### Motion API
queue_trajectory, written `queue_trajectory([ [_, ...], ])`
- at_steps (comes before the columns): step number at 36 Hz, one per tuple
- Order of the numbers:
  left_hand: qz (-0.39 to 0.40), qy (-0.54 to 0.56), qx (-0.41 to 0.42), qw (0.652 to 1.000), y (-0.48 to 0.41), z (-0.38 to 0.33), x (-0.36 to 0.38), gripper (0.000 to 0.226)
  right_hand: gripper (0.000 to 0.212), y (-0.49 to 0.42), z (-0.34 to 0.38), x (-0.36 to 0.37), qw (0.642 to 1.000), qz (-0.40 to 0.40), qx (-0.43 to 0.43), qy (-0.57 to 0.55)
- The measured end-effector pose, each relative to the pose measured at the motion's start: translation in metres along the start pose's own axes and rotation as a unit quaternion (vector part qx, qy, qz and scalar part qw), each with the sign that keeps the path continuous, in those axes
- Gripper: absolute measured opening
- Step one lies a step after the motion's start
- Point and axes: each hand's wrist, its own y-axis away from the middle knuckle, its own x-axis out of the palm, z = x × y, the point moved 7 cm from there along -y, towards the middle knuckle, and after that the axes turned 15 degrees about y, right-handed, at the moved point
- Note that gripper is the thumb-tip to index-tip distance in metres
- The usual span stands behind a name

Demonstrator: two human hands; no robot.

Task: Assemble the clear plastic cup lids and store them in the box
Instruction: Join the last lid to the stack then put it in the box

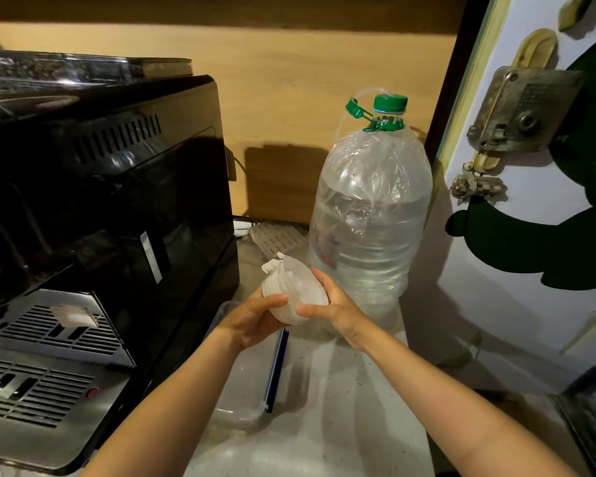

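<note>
A stack of clear plastic cup lids [291, 285] is held between both hands above the counter, tilted on its side with the tabs pointing up and left. My left hand [255, 318] grips the stack from the lower left, thumb across its front. My right hand [334, 309] holds the right side, fingers behind and thumb in front. Below the hands sits a clear plastic box [245, 383] with a blue clip on its right edge; my left forearm covers part of it.
A black coffee machine [100, 201] with a metal drip tray fills the left. A large clear water bottle [372, 215] with a green cap stands just behind the hands. A white door with a metal lock [520, 111] is on the right. The pale counter [341, 407] runs forward.
</note>
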Motion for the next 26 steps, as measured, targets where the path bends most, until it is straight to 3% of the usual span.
queue_trajectory([
  [8, 0.024, -0.016, 0.004, 1.0, -0.006, -0.004, -0.001, 0.089, 0.09, -0.005, 0.004, -0.002, 0.999, 0.006, -0.019, 0.043],
  [16, 0.023, -0.015, 0.0, 1.0, -0.013, -0.003, -0.008, 0.091, 0.123, -0.013, 0.001, 0.002, 0.999, 0.03, 0.007, 0.037],
  [22, 0.011, -0.026, 0.002, 1.0, -0.017, -0.002, -0.012, 0.092, 0.11, -0.02, -0.001, 0.006, 0.999, 0.039, 0.01, 0.009],
  [26, 0.012, -0.027, -0.006, 1.0, -0.019, -0.003, -0.016, 0.093, 0.12, -0.025, -0.003, 0.007, 0.999, 0.04, 0.015, 0.023],
])
